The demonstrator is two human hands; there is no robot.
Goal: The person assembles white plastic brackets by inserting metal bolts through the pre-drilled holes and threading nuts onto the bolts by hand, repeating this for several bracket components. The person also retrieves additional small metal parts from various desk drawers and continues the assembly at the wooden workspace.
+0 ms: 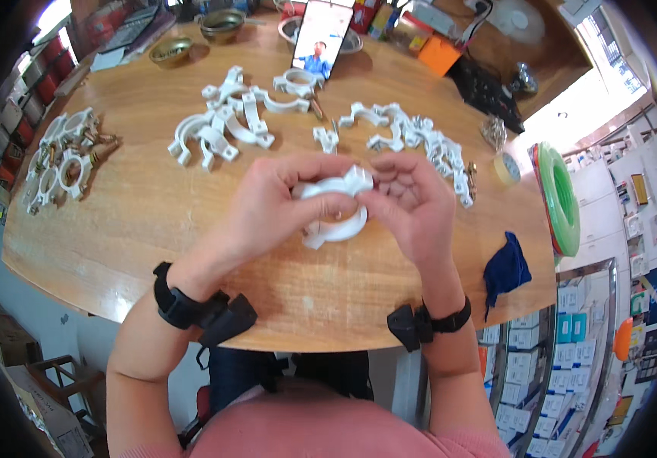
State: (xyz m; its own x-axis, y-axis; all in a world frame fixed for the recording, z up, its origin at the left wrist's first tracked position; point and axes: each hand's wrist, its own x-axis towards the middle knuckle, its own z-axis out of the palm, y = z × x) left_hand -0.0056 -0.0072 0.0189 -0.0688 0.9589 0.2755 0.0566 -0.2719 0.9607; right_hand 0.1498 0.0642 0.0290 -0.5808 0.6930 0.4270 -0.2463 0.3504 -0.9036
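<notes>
A white plastic pipe clamp is held up over the middle of the table. My left hand is closed on it, thumb across the front and fingers behind. At the clamp's right end, beside a square lug, my right hand pinches with thumb and forefinger, its other fingers curled. Whatever small part lies between those right fingertips is hidden. Beyond my hands lie loose white clamp halves in a pile, and more small white clamp pieces to the right. One ring-shaped clamp sits near a brass-coloured bolt.
Clamps with bolts fitted lie at the table's left. A phone stands upright at the back, near metal bowls. On the right are a tape roll, a dark blue cloth and a green hose coil.
</notes>
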